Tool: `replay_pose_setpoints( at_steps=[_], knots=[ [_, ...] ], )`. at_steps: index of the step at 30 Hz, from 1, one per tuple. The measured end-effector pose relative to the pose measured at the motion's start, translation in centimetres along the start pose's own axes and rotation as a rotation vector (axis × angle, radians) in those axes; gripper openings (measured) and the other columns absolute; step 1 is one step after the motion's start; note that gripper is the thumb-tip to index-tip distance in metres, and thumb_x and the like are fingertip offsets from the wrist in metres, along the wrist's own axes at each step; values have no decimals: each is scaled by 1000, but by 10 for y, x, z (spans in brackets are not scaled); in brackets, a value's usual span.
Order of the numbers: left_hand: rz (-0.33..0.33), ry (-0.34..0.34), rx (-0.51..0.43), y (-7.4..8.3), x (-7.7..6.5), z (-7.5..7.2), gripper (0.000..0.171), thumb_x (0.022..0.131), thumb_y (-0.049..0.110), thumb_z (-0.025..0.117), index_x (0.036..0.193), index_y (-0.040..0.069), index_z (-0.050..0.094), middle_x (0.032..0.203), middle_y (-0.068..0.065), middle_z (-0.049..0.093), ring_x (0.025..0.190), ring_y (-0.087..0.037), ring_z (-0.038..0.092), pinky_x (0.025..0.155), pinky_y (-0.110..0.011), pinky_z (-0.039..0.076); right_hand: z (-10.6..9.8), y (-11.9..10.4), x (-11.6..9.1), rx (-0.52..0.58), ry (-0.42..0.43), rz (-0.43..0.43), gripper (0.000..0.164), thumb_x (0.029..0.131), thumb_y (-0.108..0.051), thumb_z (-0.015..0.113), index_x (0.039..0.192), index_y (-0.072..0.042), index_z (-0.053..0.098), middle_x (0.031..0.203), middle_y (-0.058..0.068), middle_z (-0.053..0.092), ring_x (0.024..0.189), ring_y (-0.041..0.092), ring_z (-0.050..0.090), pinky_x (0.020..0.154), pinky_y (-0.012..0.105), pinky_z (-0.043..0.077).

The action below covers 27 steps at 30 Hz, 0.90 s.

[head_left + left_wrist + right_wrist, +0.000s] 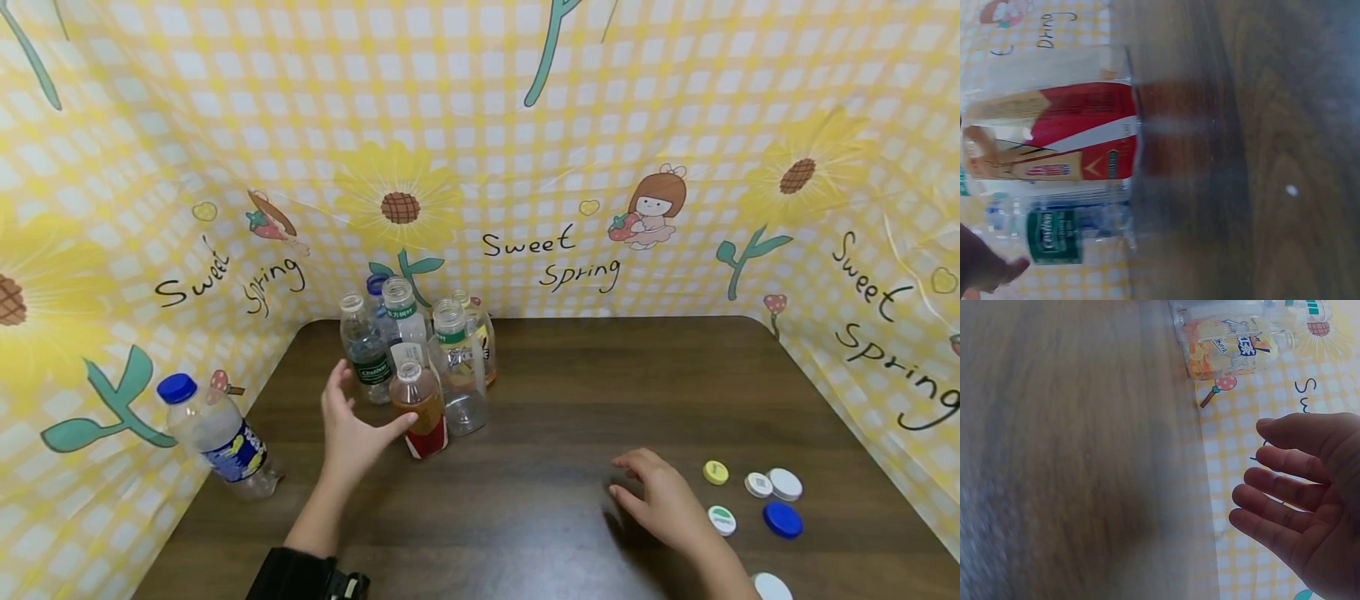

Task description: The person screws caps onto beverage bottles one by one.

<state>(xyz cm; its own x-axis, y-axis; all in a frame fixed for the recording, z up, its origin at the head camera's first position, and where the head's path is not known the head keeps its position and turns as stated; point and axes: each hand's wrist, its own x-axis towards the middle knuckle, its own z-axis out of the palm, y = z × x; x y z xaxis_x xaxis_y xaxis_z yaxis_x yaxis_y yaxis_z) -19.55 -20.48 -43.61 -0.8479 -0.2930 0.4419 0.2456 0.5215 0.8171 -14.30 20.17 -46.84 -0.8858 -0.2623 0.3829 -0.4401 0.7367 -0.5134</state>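
Observation:
My left hand point(356, 437) is spread beside an uncapped bottle with a red and tan label point(426, 417). In the head view its thumb overlaps the bottle; whether it touches, I cannot tell. A clear bottle with a dark green label point(372, 369) stands just past the fingers. In the left wrist view, the red-labelled bottle point(1091, 128) fills the upper left and part of the left hand point(985, 265) shows at the lower corner. Over the table on the right, my right hand point(663, 504) holds nothing, its fingers loosely bent and apart in the right wrist view.
More uncapped bottles point(459, 375) cluster behind the red-labelled one. A blue-capped bottle point(236, 450) with a blue label stands at the left table edge. Several loose caps, among them a yellow cap point(716, 472) and a blue cap point(783, 519), lie right of my right hand.

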Motion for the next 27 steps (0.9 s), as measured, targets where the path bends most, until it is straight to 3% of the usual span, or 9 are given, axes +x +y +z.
replay_pose_setpoints(
  at_steps=[3,7,20,27],
  knots=[
    [-63,-148,-22,-9,5,8,117,65,24,93,153,12,17,145,-20,29,135,-35,30,106,-55,34,0,0,0,4,-1,3,27,76,-5,80,101,-4,70,97,0,64,83,20,64,72,34,54],
    [-98,-234,-53,-15,5,16,111,65,20,93,150,9,22,141,-19,35,131,-34,37,105,-54,38,0,0,0,6,-7,12,27,76,-4,80,101,-4,70,98,1,64,83,20,64,72,34,54],
    [-144,-320,-77,-24,3,31,106,63,15,93,146,9,28,140,-18,42,129,-35,43,107,-53,36,1,3,1,-2,6,4,26,75,-4,80,99,-4,70,96,0,64,82,20,64,72,35,54],
    [-143,-324,-59,-22,5,36,105,64,15,92,147,12,28,140,-18,47,127,-37,47,105,-56,37,1,3,1,-1,5,12,26,75,-4,80,99,-5,70,95,0,64,82,20,64,72,34,54]
  ],
)
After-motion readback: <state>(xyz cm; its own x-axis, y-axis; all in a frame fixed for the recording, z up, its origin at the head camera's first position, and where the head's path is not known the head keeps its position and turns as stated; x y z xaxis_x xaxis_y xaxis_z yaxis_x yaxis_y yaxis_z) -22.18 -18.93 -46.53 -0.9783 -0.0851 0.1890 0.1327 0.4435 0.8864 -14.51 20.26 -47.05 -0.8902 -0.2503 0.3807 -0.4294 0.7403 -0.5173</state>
